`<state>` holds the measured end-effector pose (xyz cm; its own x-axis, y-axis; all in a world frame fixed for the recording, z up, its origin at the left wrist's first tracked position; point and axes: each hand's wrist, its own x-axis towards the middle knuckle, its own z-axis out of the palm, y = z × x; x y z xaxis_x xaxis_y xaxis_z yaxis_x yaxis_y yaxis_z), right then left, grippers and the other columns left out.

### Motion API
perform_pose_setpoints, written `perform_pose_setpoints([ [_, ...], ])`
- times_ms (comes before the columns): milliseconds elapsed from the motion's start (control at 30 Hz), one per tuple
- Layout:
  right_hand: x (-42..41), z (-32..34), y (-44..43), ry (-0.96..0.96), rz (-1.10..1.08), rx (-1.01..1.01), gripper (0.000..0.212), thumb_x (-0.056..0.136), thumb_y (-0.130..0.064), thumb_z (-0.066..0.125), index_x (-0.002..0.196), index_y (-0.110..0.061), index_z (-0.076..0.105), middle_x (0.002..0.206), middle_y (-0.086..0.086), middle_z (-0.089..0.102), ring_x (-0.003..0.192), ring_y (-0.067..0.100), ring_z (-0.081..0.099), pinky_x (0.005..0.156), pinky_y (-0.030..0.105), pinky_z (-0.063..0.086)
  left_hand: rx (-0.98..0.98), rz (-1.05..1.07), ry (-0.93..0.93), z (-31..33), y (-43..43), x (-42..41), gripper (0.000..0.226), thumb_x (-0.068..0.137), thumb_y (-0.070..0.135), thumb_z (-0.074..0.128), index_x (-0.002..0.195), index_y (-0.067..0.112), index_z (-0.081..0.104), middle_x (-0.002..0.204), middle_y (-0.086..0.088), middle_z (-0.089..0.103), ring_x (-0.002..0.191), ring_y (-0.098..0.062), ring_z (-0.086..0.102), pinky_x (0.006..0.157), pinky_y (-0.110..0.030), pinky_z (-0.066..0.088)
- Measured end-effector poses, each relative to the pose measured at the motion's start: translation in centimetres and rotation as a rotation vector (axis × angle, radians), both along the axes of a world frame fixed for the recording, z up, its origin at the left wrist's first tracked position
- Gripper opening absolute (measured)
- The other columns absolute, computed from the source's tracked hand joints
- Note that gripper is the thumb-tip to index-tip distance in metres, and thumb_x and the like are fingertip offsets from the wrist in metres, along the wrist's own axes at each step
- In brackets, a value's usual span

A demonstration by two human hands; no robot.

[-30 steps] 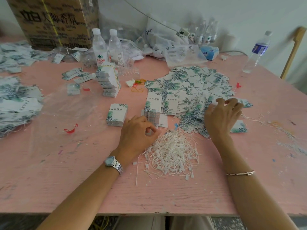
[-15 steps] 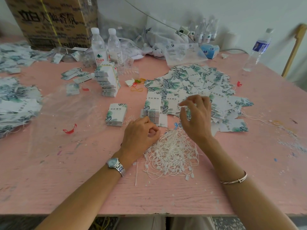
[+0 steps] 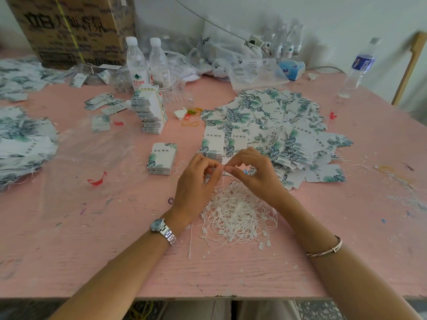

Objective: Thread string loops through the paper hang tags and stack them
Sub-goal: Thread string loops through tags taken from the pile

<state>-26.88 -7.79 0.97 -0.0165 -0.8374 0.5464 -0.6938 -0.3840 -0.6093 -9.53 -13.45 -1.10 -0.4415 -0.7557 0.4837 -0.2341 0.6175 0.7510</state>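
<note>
My left hand [image 3: 196,181] and my right hand [image 3: 254,174] meet fingertip to fingertip just above the heap of white string loops [image 3: 238,213]. The left thumb and forefinger pinch one white string [image 3: 223,181], which hangs down into the heap. My right hand's fingers curl round a paper hang tag [image 3: 227,173], mostly hidden under them. Behind the hands spreads a loose pile of leaf-printed tags [image 3: 277,125]. A neat short stack of tags [image 3: 161,158] lies left of my left hand, and another stack [image 3: 211,146] lies just behind the hands.
A tall leaning stack of tags [image 3: 150,112] stands before two water bottles [image 3: 147,63]. A cardboard box [image 3: 74,28] is at the back left, more tag heaps [image 3: 20,142] at the left edge, a clear plastic sheet [image 3: 87,162] lies left, and a bottle [image 3: 358,68] stands far right.
My right hand left the tag pile and came left and nearer to meet the left hand. The left hand rose slightly from the string heap, still pinching.
</note>
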Motion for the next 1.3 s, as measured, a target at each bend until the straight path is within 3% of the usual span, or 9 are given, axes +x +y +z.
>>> perform_pose_setpoints([
  [100,0.1,0.1,0.0,-0.094,0.002,-0.025,0.006,0.085,-0.010,0.077,0.089,-0.006,0.078,0.084,0.004,0.072,0.081,0.027,0.059,0.073,0.037,0.046,0.078,-0.065,0.050,0.1,0.0,-0.1,0.034,0.096,0.042,0.055,0.097,0.011,0.069,0.089,0.001,0.055,0.075,-0.016,0.057,0.069,-0.031,0.050],
  [233,-0.3,0.3,0.1,-0.360,0.031,0.013,0.007,0.088,-0.014,0.073,0.091,-0.008,0.076,0.083,0.005,0.071,0.079,0.024,0.059,0.072,0.028,0.044,0.095,-0.162,0.049,0.0,0.1,-0.2,0.010,0.093,0.023,0.069,0.094,0.014,0.071,0.083,0.008,0.050,0.068,-0.007,0.046,0.066,-0.019,0.040],
  [300,-0.4,0.5,0.1,-0.511,0.057,0.049,0.010,0.089,-0.016,0.072,0.089,-0.006,0.074,0.083,0.008,0.069,0.078,0.028,0.058,0.075,0.031,0.044,0.094,-0.203,0.040,-0.1,0.2,-0.3,0.004,0.092,0.021,0.072,0.093,0.017,0.071,0.081,0.008,0.049,0.067,-0.014,0.045,0.065,-0.026,0.041],
  [467,-1.0,1.4,0.3,-0.824,0.109,0.034,0.019,0.095,-0.025,0.061,0.083,-0.014,0.070,0.081,-0.005,0.067,0.079,0.010,0.056,0.078,0.024,0.045,0.140,-0.279,0.009,-0.5,0.2,-0.2,0.008,0.089,0.021,0.074,0.093,0.014,0.075,0.081,0.005,0.052,0.072,-0.033,0.047,0.069,-0.044,0.046],
  [567,-1.7,2.0,0.5,-1.096,0.203,0.018,0.030,0.102,-0.020,0.050,0.080,-0.019,0.070,0.081,-0.002,0.065,0.077,0.012,0.056,0.078,0.026,0.047,0.149,-0.285,-0.026,-0.7,0.2,-0.2,0.012,0.088,0.023,0.076,0.094,0.012,0.077,0.081,0.008,0.054,0.073,-0.032,0.051,0.068,-0.047,0.048],
  [700,-2.5,2.6,0.3,-1.403,0.324,-0.019,0.012,0.097,-0.021,0.055,0.086,-0.016,0.059,0.076,-0.004,0.056,0.064,0.006,0.052,0.066,0.019,0.048,0.170,-0.319,-0.066,-0.9,0.2,-0.1,0.008,0.086,0.027,0.078,0.091,0.020,0.077,0.077,0.016,0.052,0.065,-0.011,0.045,0.065,-0.038,0.047],
  [967,-2.8,3.4,0.6,-1.541,0.253,-0.038,0.024,0.093,-0.021,0.053,0.076,-0.017,0.069,0.064,-0.008,0.042,0.047,0.003,0.028,0.035,0.015,0.028,0.128,-0.339,-0.195,-0.9,0.4,-0.2,0.017,0.083,0.040,0.077,0.093,0.026,0.075,0.083,0.011,0.057,0.067,-0.005,0.048,0.065,-0.027,0.045],
  [1133,-2.7,4.2,1.1,-1.592,0.252,-0.044,0.028,0.091,-0.019,0.053,0.071,-0.017,0.072,0.063,-0.008,0.041,0.053,0.006,0.015,0.031,0.016,0.024,0.097,-0.301,-0.255,-0.8,0.4,-0.1,0.021,0.083,0.044,0.078,0.091,0.026,0.073,0.081,0.012,0.057,0.067,-0.002,0.050,0.064,-0.016,0.040],
  [1300,-3.4,4.6,1.5,-1.662,0.271,-0.106,0.017,0.090,-0.016,0.054,0.077,-0.014,0.065,0.064,-0.006,0.037,0.052,0.006,0.014,0.030,0.015,0.022,0.096,-0.313,-0.260,-0.7,0.4,-0.1,0.020,0.085,0.039,0.078,0.085,0.020,0.073,0.074,0.013,0.055,0.065,-0.004,0.048,0.065,-0.021,0.042],
])
